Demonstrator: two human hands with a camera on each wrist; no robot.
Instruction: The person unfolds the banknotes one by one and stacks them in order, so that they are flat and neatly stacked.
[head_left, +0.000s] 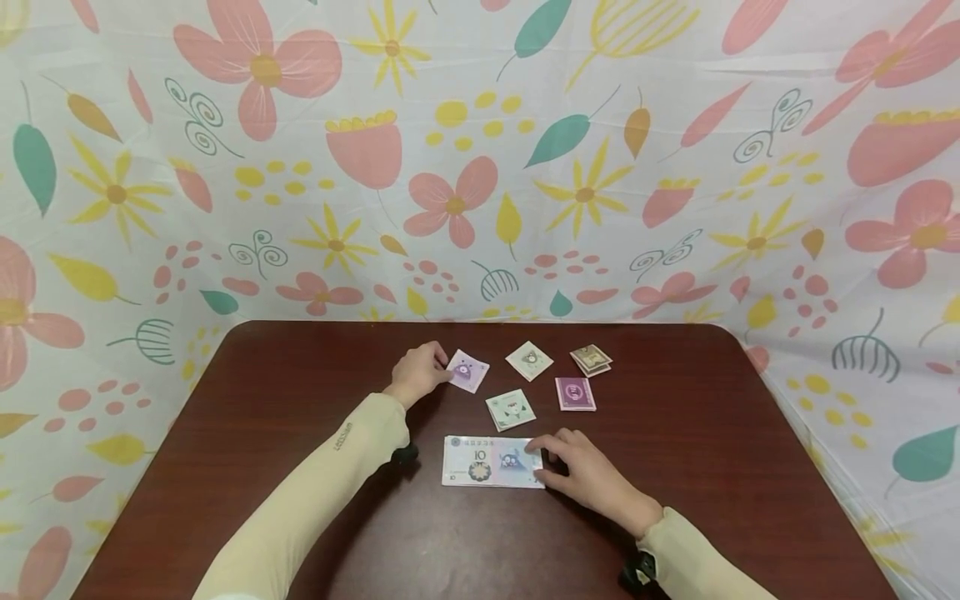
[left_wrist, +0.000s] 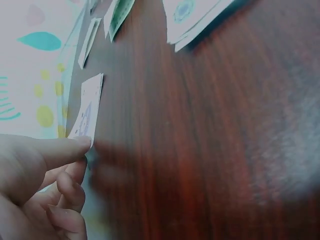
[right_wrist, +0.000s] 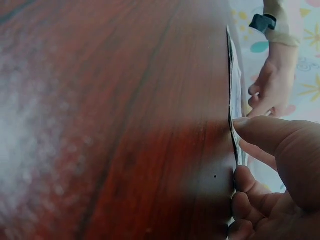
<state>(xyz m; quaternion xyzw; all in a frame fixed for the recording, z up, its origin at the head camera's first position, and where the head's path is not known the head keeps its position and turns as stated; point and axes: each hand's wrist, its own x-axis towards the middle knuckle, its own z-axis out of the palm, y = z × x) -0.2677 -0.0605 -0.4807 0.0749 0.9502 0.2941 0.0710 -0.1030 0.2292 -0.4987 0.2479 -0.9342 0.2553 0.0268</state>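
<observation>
My left hand (head_left: 418, 372) pinches the near corner of a small folded purple banknote (head_left: 468, 371) between thumb and fingers. In the left wrist view this note (left_wrist: 89, 105) stands tilted, with the thumb over its face. My right hand (head_left: 588, 471) has thumb and fingertips around the right end of a flat blue-white banknote (head_left: 480, 461) printed with 10. The right wrist view shows the thumb (right_wrist: 255, 130) against that note's edge and other fingers curled beside it. Nearest these two is a folded pale green note (head_left: 511, 410), lying between them.
Farther back lie another folded pale green note (head_left: 529, 361) and a folded brown note (head_left: 591, 360). A folded magenta note (head_left: 576, 394) lies right of centre. All rest on a dark wooden table (head_left: 292, 375), with a flowered cloth (head_left: 450, 275) hanging behind its far edge.
</observation>
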